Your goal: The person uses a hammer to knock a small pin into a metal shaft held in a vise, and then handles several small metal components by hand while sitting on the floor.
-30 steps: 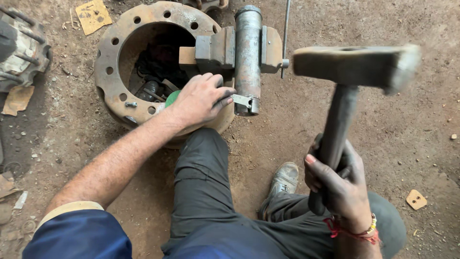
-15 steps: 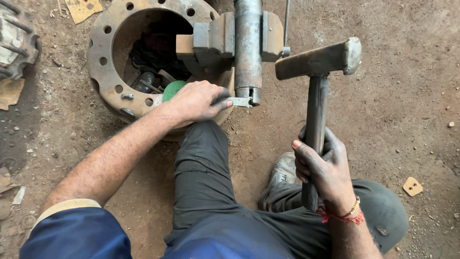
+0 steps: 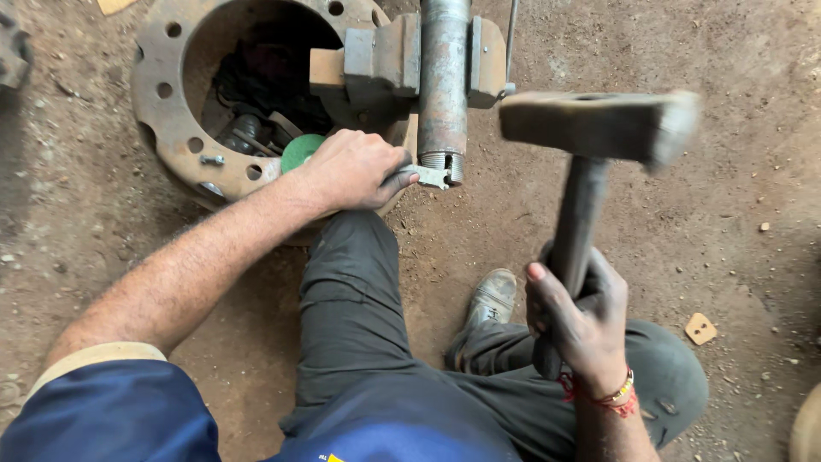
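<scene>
Person sits on a dirt floor (image 3: 718, 214). Right hand (image 3: 581, 321) is closed around the dark handle of a heavy hammer (image 3: 590, 162); the hammer head is blurred, raised to the right of a steel pipe (image 3: 443, 77). The pipe is clamped in a vise (image 3: 385, 60) that rests on a rusty wheel hub (image 3: 175, 128), its threaded end pointing toward the person. Left hand (image 3: 355, 169) is closed on a small metal tool (image 3: 428, 176), the tip set against the pipe's threaded end. A green disc (image 3: 299, 152) lies just beside the left wrist, inside the hub rim. A worn shoe (image 3: 492, 299) sits between the two hands, below the pipe.
</scene>
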